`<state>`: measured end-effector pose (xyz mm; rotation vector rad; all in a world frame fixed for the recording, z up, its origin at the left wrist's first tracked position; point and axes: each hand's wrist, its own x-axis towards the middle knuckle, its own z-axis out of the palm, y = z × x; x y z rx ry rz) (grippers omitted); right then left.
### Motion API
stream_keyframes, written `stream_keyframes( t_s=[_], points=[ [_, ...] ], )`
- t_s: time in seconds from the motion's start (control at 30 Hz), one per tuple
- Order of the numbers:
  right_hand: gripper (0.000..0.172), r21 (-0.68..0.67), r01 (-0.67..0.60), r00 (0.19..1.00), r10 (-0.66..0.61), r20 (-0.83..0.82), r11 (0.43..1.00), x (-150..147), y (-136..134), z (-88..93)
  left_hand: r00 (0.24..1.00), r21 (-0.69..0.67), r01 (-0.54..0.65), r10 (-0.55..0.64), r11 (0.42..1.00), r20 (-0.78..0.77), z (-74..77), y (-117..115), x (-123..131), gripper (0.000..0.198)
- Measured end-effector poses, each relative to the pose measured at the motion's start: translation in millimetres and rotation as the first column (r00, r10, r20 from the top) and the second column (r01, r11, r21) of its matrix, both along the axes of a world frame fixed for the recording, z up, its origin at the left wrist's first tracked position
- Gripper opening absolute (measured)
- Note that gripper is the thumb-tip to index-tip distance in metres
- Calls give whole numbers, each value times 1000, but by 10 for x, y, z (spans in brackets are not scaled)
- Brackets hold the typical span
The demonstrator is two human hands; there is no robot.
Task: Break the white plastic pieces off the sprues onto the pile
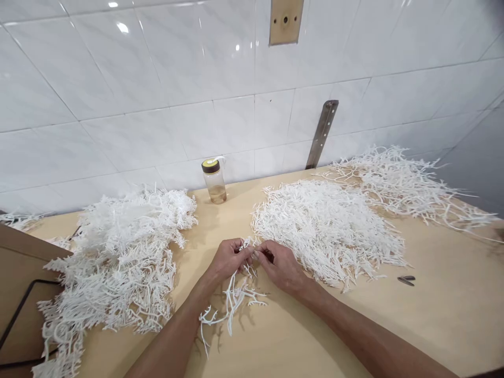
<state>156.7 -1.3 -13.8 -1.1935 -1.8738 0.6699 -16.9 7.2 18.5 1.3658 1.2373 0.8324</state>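
My left hand [232, 258] is closed around a white branching plastic sprig [236, 299]. The sprig's forked twigs hang below the fingers, over the table. My right hand [280, 265] meets the left one at the fingertips, thumb and index finger pinched at the sprig's upper end. Whatever lies between those right fingertips is too small to make out. To the right of my hands spreads a heap of short, thin white pieces [326, 226]. On the left lies a taller, tangled pile of white branching sprigs [122, 257].
A clear bottle [216, 186] with a yellow-and-dark lid stands near the tiled wall [232, 126]. Longer white stems [405, 184] lie at the back right. A small dark V-shaped tool [406, 280] rests on the table [444, 304]. A brown box [27, 283] borders the left side; a metal bracket [323, 134] rises behind.
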Motion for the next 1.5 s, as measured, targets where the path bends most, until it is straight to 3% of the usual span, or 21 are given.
stream_keyframes(
  t_s=[0.2, 0.37, 0.53, 0.77, 0.97, 1.17, 1.5],
  points=[
    [13, -16, 1, 1000, -1, -24, 1000, 4, -4, 21, 995, -60, 49, -44, 997, 86, 113, -20, -39, 39],
    [15, 55, -30, 999, 32, -39, 998, 15, -7, 24, 981, -142, 127, -103, 982, 164, 75, -3, -101, 39],
    [15, 130, -33, 999, 36, -16, 991, 16, -7, -30, 979, -105, 157, -140, 982, 147, 56, 6, -97, 40],
    [15, 128, 1, 996, -12, 88, 992, 11, -3, -103, 1000, -12, -10, 10, 1000, 1, -1, -20, 41, 32],
    [11, 158, 14, 994, -31, 106, 987, 19, -10, -89, 996, 71, -30, 36, 997, -82, -111, -16, 69, 29],
    [10, 182, 41, 992, -61, 106, 983, 23, -15, -103, 989, 187, -96, 115, 978, -96, -120, -70, 132, 36],
    [12, 141, 54, 990, -71, 121, 989, 4, 42, -166, 967, 258, -167, 209, 952, -144, -191, -128, 190, 31]
  ],
)
